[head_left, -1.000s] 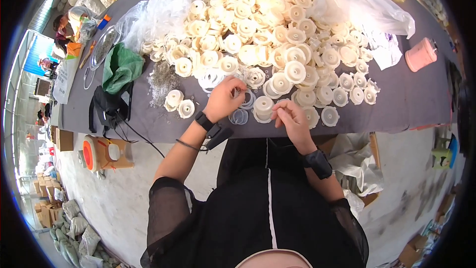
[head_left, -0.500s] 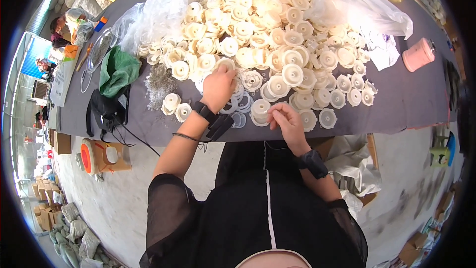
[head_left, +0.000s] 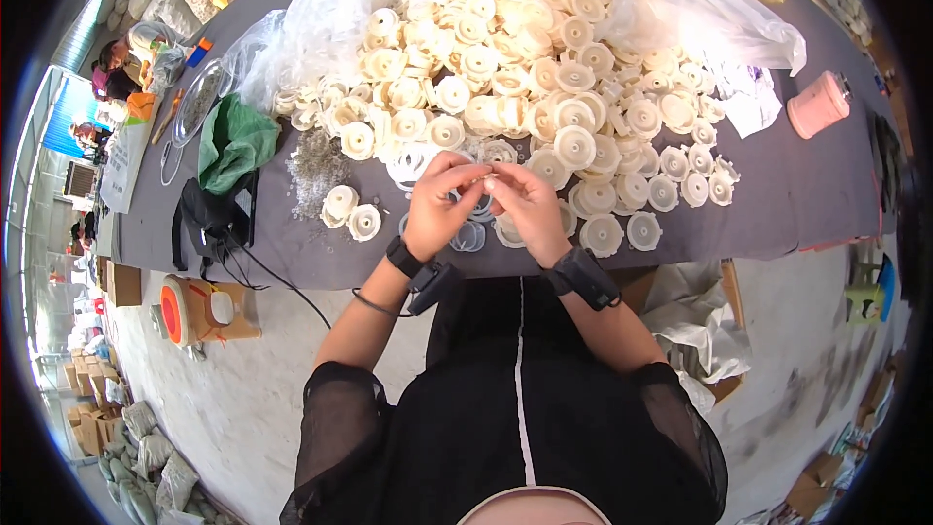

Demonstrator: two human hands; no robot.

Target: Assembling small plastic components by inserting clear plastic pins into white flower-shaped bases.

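My left hand (head_left: 439,209) and my right hand (head_left: 531,211) meet fingertip to fingertip above the near part of the table. Both are closed in a pinch; whatever sits between the fingers is too small or hidden to name. Just beyond them rises a big heap of cream round plastic parts (head_left: 476,60), each with a hub in its middle. Translucent plastic rings (head_left: 468,235) lie under and beside my hands, partly covered by them. Left of my left hand are two separate cream parts (head_left: 363,223) and a small mound of tiny clear pieces (head_left: 316,172).
Clear plastic bags (head_left: 335,15) flank the heap. Leftward lie a green cloth bag (head_left: 233,141), a black bag with a cable (head_left: 206,209) and a round tray (head_left: 199,97). A pink spool (head_left: 819,105) stands at the right. Another person (head_left: 146,44) sits at the far left.
My left hand has come back from the edge of the heap toward me. My right hand has moved left and up from a cream part, and the fingertips now meet.
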